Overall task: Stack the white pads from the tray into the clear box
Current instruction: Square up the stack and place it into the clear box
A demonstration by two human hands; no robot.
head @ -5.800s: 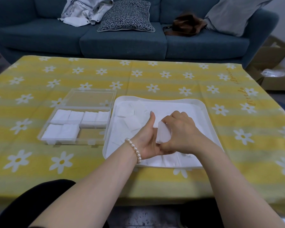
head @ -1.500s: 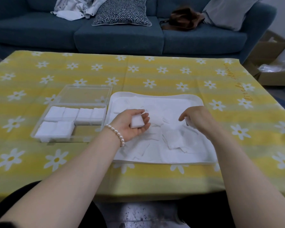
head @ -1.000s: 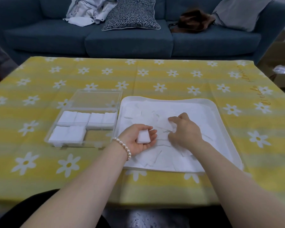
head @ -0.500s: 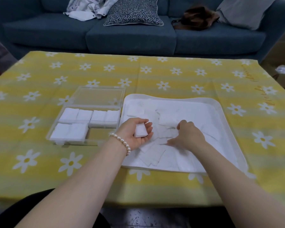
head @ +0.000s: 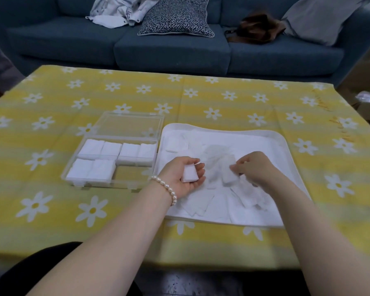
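Gathering loose pads into a neat bundle before boxing them looks to be the step in hand, and doing it well comes down to keeping the edges square. The left hand [head: 185, 175], palm up with its fingers curled, cradles a small stack of white pads [head: 190, 173] over the near-left part of the white tray [head: 291, 159]. The right hand [head: 254, 167] hovers over the middle of the tray with its fingertips [head: 235, 167] pinching one more pad [head: 229, 177], lifted a little off the loose pads [head: 201, 207] scattered across the tray floor. A sound way to go on would be to carry that single pad across and lay it flat on the held stack, lining up two adjacent edges first so the rest falls true, then closing the left thumb over the top to stop the soft layers fanning out. These pads look thin and limp, so a light pinch near one corner should lift one alone; a deeper grab would likely drag its neighbours up too. The clear box [head: 77, 180] sits just left of the tray on the yellow daisy tablecloth [head: 222, 99], its lid [head: 128, 124] folded open at the far side. Every compartment but the near-right compartment [head: 129, 173] already holds pads, so the finished bundle probably belongs there. Lowering it straight down, pads flat and level like the neighbouring stacks, should keep it from catching on the dividers.
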